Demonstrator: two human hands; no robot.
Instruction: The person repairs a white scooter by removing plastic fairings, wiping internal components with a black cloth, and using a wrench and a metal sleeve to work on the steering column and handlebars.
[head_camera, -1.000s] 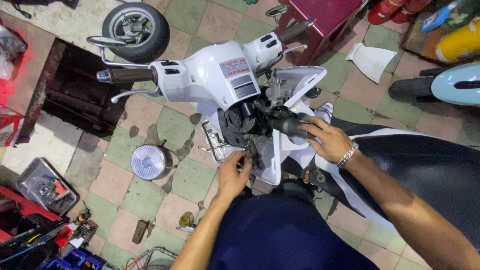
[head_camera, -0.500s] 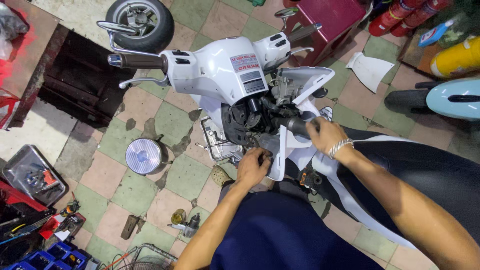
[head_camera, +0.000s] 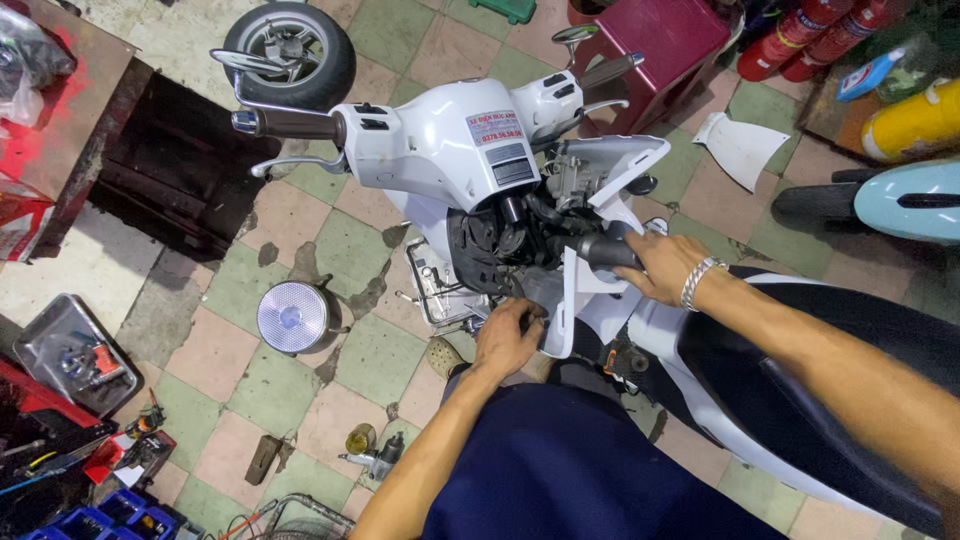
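Gripping a black tube (head_camera: 598, 250) in the stripped front of a white scooter (head_camera: 440, 150), right hand (head_camera: 662, 266) fingers wrapped round it, metal bracelet at wrist. Left hand (head_camera: 506, 335) lower, curled against the loose white panel (head_camera: 575, 295) edge below the black wiring; whether it holds anything cannot be told. Round headlight (head_camera: 293, 317) lies on the tiled floor (head_camera: 330, 250), just left of the scooter. Metal tray (head_camera: 70, 352) near floor's left edge.
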